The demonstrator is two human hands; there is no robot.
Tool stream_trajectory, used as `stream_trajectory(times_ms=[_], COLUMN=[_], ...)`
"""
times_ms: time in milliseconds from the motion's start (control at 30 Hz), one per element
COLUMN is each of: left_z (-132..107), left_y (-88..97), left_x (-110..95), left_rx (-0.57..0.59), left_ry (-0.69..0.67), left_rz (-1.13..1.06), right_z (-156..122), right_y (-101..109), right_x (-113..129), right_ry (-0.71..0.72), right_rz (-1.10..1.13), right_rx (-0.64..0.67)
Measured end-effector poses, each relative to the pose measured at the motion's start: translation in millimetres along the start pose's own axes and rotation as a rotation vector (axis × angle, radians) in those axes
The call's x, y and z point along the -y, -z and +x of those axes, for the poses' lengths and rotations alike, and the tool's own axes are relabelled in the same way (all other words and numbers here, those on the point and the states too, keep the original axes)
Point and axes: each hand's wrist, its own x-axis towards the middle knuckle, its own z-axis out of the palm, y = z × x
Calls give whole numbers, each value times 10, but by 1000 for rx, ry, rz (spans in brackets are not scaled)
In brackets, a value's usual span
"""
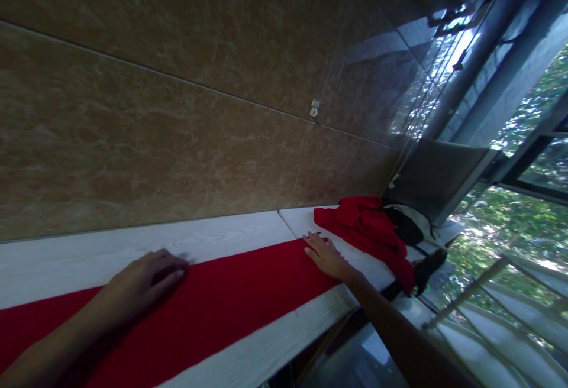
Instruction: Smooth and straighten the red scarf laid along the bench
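A long strip of red cloth (231, 287) lies flat along a white wood-grain surface. My left hand (144, 278) is over the cloth on the left, with its fingers bent and its thumb and fingertips meeting at the far edge. It appears to pinch that edge, though the fingertips are partly hidden. At the strip's right end, my right hand (326, 256) lies flat on the cloth with its fingers stretched out and somewhat spread. Short loose threads show by this hand, along the cut end.
A brown marbled tile wall (199, 139) rises behind the white surface (248, 228). More red cloth (368, 222) lies crumpled to the right, beside a black and white item (410, 225). A white metal railing (501, 311) and windows stand at the far right.
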Motion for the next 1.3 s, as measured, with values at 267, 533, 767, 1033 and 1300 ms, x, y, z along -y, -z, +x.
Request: stream_trajectory(times_ms=[267,533,767,1033,1300], left_z=[0,-31,-23,-32,-21], left_y=[-2,1,13,20,29], left_x=[-10,-10,-40,-36,-52], left_rx=[-2,-6,8,15,18], left_ry=[-34,-34,-12,0,-13], left_rz=[16,11,1,-4,-1], right_z=[-6,-5,-22,-2,23], right_y=[69,148,18,94,147], right_x=[-41,-17,-7,13,3], right_ry=[-78,-109,-94,-64,-58], right_rz=[-5,-31,-23,-22,-25], right_rx=[10,-21,40,0,-3])
